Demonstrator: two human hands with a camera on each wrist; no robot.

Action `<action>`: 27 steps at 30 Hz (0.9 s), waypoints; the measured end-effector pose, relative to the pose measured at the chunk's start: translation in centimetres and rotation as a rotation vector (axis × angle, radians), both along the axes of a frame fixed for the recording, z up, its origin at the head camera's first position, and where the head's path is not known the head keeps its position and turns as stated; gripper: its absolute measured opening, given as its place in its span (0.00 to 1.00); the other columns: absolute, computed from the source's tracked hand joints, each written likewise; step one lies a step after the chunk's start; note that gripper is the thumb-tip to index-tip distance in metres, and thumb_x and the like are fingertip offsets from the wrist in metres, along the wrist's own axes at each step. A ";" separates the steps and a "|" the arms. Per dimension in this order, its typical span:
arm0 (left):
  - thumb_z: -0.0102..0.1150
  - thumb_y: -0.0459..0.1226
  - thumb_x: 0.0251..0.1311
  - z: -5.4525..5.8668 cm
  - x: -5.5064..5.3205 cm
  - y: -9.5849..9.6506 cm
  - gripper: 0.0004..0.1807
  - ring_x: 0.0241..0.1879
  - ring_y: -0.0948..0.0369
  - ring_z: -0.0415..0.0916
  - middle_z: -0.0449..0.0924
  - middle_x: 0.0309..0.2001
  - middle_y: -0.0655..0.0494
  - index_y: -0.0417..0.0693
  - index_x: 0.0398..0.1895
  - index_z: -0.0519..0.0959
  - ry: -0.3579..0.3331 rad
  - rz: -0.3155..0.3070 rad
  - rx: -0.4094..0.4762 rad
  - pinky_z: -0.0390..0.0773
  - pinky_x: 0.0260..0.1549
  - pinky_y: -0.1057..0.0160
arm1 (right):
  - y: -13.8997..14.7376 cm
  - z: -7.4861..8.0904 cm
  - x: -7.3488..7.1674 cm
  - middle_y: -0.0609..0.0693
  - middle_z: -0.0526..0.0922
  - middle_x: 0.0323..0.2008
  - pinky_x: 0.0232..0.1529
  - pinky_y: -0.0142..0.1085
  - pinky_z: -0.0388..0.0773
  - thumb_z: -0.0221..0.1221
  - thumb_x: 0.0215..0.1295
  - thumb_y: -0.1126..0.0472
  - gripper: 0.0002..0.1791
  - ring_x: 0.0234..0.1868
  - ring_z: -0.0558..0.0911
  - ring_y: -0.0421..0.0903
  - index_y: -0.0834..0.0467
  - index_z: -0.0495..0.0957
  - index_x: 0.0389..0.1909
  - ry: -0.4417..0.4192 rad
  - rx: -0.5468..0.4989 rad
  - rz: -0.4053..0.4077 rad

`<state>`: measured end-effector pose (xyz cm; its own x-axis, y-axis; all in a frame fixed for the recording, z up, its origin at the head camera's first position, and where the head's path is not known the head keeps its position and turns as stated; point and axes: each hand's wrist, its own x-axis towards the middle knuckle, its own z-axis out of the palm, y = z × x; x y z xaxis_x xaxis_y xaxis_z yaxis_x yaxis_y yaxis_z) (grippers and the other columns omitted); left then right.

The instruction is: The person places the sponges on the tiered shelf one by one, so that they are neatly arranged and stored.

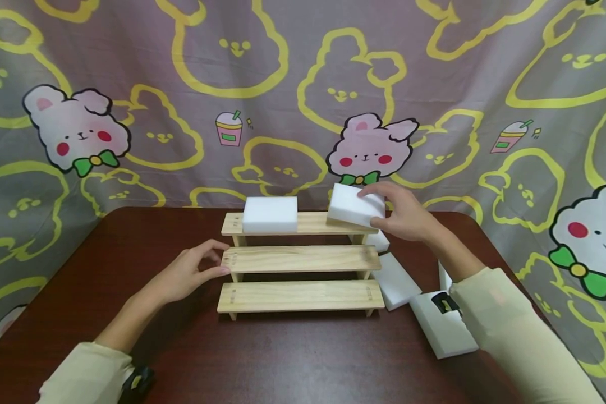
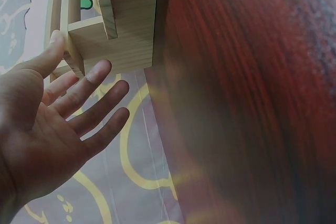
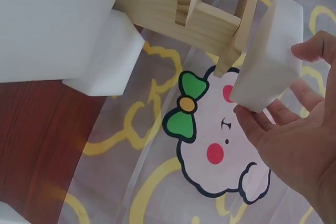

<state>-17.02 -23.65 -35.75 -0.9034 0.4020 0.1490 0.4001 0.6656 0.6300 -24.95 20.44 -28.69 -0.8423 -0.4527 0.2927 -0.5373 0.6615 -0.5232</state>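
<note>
A three-tier wooden display stand point(image 1: 300, 259) is on the table. My right hand point(image 1: 406, 212) holds a white foam block point(image 1: 350, 203) at the right end of the top tier, tilted; in the right wrist view the thumb is on one face of the block point(image 3: 273, 51) and fingers are on another. Whether the block touches the tier cannot be told. A second white foam block point(image 1: 270, 214) lies flat on the top tier's left part. My left hand point(image 1: 187, 274) grips the left end of the middle tier between thumb and forefinger; its other fingers point(image 2: 105, 111) extend loosely.
To the stand's right lie more white foam blocks, one beside its lower tiers point(image 1: 396, 280) and another point(image 1: 441, 325) partly under the right sleeve. A patterned curtain point(image 1: 283, 112) hangs behind the dark reddish-brown table point(image 1: 303, 359).
</note>
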 end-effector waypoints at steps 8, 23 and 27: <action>0.67 0.38 0.69 0.1 0.0 0.0 0.22 0.45 0.55 0.81 0.86 0.38 0.57 0.38 0.61 0.75 -0.010 -0.002 0.000 0.75 0.46 0.47 | -0.7 -0.1 -0.3 0.60 0.79 0.56 0.47 0.56 0.78 0.65 0.55 0.70 0.26 0.50 0.76 0.57 0.59 0.80 0.58 -0.020 0.000 0.019; 0.66 0.39 0.70 0.0 -0.1 -0.1 0.22 0.44 0.55 0.81 0.86 0.39 0.56 0.38 0.61 0.75 -0.013 -0.005 0.000 0.76 0.45 0.47 | -2.2 -0.3 -0.9 0.59 0.82 0.55 0.45 0.51 0.76 0.64 0.52 0.69 0.25 0.48 0.78 0.56 0.59 0.81 0.54 0.002 0.015 0.098; 0.66 0.39 0.70 0.0 -0.1 -0.1 0.22 0.44 0.55 0.81 0.86 0.39 0.56 0.38 0.61 0.75 -0.016 -0.003 0.000 0.76 0.45 0.47 | -2.5 -0.2 -0.8 0.59 0.82 0.57 0.47 0.51 0.75 0.64 0.52 0.68 0.25 0.50 0.78 0.56 0.59 0.81 0.55 -0.006 0.040 0.093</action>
